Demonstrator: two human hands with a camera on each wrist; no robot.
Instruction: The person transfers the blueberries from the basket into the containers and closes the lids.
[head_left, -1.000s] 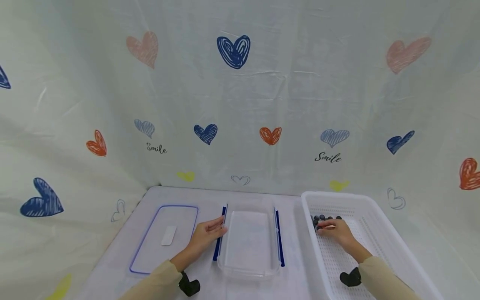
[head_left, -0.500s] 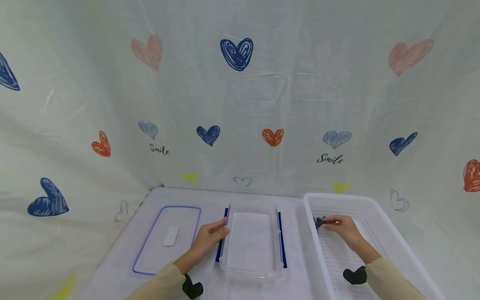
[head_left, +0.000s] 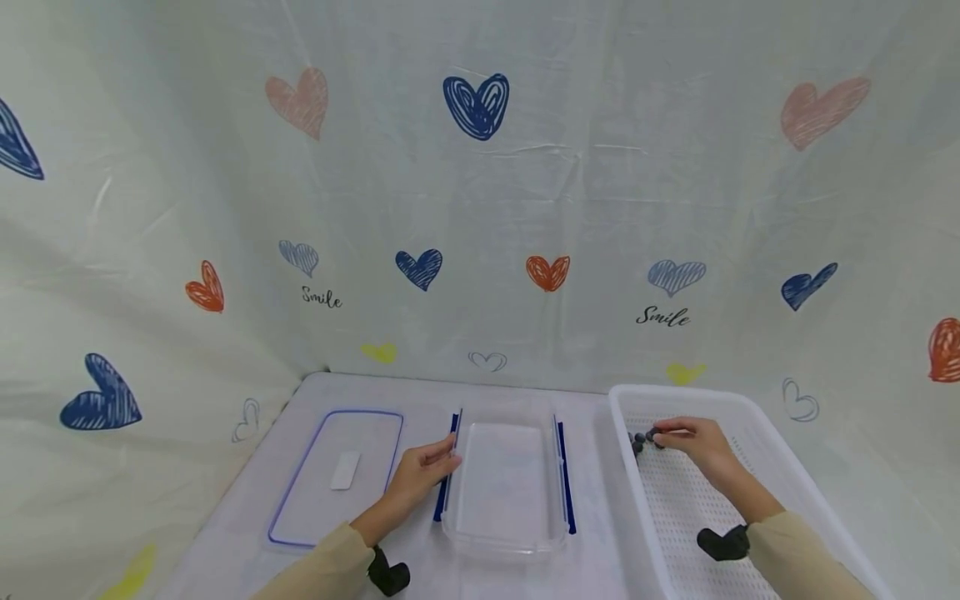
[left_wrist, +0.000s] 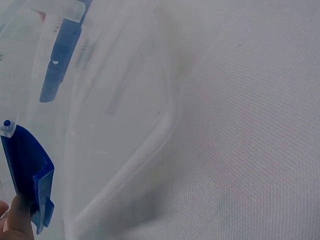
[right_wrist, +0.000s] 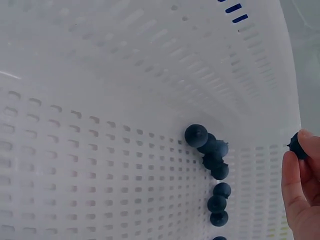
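Observation:
Between finger and thumb, my right hand [head_left: 703, 443] pinches a blueberry [right_wrist: 297, 145] above the white basket [head_left: 797, 479]. More blueberries [right_wrist: 212, 155] lie in a line along the basket's wall, with part of the cluster [head_left: 637, 443] visible in the head view. My left hand [head_left: 415, 481] holds the left side of a clear plastic container [head_left: 504, 483]. In the left wrist view its fingers [left_wrist: 19, 215] are against a blue latch flap [left_wrist: 31, 162], and most of that hand is out of frame. The container has no lid on, and its blue side flaps hang down.
A clear lid with a blue seal [head_left: 330, 417] lies flat on the white table [head_left: 588, 500], left of the container, with a small white rectangle [head_left: 345, 471] on it. Behind the table hangs a heart-printed curtain [head_left: 480, 192]. The basket has raised walls.
My right hand has drawn back from the berry cluster, rising slightly and shifting right with a blueberry pinched. My left hand stays at the container's side. The head view has shifted slightly.

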